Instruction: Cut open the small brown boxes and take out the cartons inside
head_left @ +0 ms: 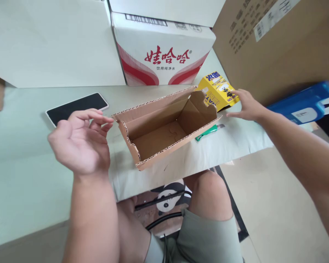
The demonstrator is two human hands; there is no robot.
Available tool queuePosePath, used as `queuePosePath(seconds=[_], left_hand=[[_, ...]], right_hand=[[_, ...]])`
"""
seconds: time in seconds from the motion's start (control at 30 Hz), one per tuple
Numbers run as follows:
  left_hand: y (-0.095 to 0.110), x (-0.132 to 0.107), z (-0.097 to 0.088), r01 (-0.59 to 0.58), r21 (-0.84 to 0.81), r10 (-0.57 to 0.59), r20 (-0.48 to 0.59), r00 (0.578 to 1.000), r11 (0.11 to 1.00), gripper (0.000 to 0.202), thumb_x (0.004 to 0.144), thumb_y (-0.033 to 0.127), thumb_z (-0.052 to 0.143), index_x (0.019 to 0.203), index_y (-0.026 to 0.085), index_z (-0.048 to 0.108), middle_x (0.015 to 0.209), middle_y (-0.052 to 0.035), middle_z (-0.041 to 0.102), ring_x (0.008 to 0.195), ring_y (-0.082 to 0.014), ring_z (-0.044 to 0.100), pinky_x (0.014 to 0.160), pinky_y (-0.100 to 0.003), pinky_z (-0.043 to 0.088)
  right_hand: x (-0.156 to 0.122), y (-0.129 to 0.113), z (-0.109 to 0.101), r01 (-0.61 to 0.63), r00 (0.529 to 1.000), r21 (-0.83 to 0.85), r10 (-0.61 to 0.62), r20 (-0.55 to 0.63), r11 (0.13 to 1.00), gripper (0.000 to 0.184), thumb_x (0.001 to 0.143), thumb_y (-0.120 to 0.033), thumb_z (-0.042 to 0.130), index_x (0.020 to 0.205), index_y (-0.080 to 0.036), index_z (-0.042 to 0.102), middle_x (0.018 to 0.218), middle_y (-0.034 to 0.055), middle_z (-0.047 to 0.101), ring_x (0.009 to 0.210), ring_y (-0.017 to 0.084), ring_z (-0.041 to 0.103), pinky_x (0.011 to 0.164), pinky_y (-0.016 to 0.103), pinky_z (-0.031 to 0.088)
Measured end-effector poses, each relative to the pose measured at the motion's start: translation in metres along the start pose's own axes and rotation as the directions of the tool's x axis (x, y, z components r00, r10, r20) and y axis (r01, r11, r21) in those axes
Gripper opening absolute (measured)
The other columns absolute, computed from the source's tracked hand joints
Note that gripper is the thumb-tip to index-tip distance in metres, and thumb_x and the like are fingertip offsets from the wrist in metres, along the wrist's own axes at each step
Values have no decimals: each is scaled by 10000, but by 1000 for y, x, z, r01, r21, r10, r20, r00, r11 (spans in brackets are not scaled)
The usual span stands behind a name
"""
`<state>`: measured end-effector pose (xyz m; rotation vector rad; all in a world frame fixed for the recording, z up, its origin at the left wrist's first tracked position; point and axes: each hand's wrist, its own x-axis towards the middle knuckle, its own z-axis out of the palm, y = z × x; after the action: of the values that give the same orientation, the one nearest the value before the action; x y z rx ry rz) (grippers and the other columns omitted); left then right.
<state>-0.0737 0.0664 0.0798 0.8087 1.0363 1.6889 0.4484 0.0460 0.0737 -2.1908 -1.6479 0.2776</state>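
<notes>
An open cardboard box (159, 117) sits near the front edge of a cloth-covered table (24, 182), set aslant, its right end farther from that edge than its left. The left hand (84, 144) is raised at the box's left end, palm turned up, the fingers loosely bent and the thumb well apart from them; fingertips come up to the box's rear left corner, but whether they touch it cannot be told. The right hand (246, 104) reaches in from the table's right side, thumb and fingers spread wide, the fingertips at the right side of a yellow box (216, 89); contact is unclear. That yellow box stands just behind the cardboard box's right end. A green-handled knife (207, 133) lies between the cardboard box and the front edge, toward the table's front right corner. A phone (74, 106) lies behind the left hand, toward the rear edge.
</notes>
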Motion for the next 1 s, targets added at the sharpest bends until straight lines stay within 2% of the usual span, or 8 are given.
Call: queuePosePath(seconds=[0.07, 0.17, 0.27, 0.37, 0.47, 0.7, 0.87, 1.0], left_hand=[[0, 0, 0, -5, 8, 5, 2, 1000, 1000, 379, 656, 582, 586, 637, 213, 671, 838, -89, 585, 777, -232, 600, 705, -377, 494], [1, 0, 1, -10, 16, 10, 2, 1000, 1000, 383, 663, 590, 600, 642, 212, 663, 834, -91, 584, 772, -227, 593, 703, -378, 500], [1, 0, 2, -8, 7, 8, 5, 1000, 1000, 398, 642, 595, 639, 636, 198, 661, 829, -102, 578, 776, -231, 589, 683, -374, 502], [0, 0, 3, -11, -9, 11, 13, 1000, 1000, 392, 650, 588, 655, 636, 197, 672, 837, -101, 586, 801, -234, 591, 688, -360, 506], [-1, 0, 2, -15, -11, 15, 16, 1000, 1000, 373, 666, 581, 647, 642, 210, 678, 844, -91, 586, 800, -229, 587, 689, -358, 507], [-1, 0, 1, -1, -47, 3, 25, 1000, 999, 348, 610, 544, 723, 635, 198, 697, 851, -108, 582, 804, -231, 567, 665, -366, 489], [-5, 2, 1, -24, -71, 26, 28, 999, 997, 319, 669, 510, 653, 642, 197, 705, 826, -95, 579, 747, -208, 559, 643, -349, 482], [-7, 4, 2, -26, -95, 29, 27, 999, 995, 328, 682, 502, 625, 638, 188, 711, 801, -92, 583, 705, -191, 523, 611, -323, 466]], right_hand=[[4, -3, -8, 46, 997, -80, -40, 73, 996, 958, 543, -164, 951, 1439, -247, 622, 1703, 195, 393, 1591, 422, 376, 1330, 605, 292], [11, -8, -15, 126, 986, -172, -104, 134, 977, 735, 710, -206, 875, 1408, -281, 657, 1696, 119, 438, 1573, 384, 423, 1334, 597, 286], [19, -13, -17, 185, 975, -236, -147, 169, 954, 630, 749, -283, 880, 1349, -281, 687, 1631, 96, 531, 1524, 381, 480, 1305, 588, 339], [24, -17, -16, 194, 971, -282, -143, 192, 940, 662, 729, -401, 913, 1339, -267, 692, 1538, 133, 616, 1391, 407, 572, 1216, 607, 426], [21, -24, -12, 213, 971, -320, -162, 178, 923, 676, 724, -510, 908, 1321, -277, 693, 1460, 143, 657, 1344, 403, 570, 1167, 579, 463], [7, -39, 8, 211, 977, -288, -203, 60, 934, 623, 708, -627, 870, 1152, -228, 694, 1284, 186, 639, 1290, 457, 547, 1204, 681, 355], [12, -31, 22, 341, 940, -238, -335, 64, 909, 850, 709, -925, 660, 1270, -289, 610, 1469, 165, 570, 1405, 454, 471, 1247, 681, 376], [23, -25, 26, 479, 877, -229, -471, 94, 847, 940, 809, -936, 502, 1511, -311, 506, 1719, 81, 382, 1581, 390, 369, 1344, 594, 321]])
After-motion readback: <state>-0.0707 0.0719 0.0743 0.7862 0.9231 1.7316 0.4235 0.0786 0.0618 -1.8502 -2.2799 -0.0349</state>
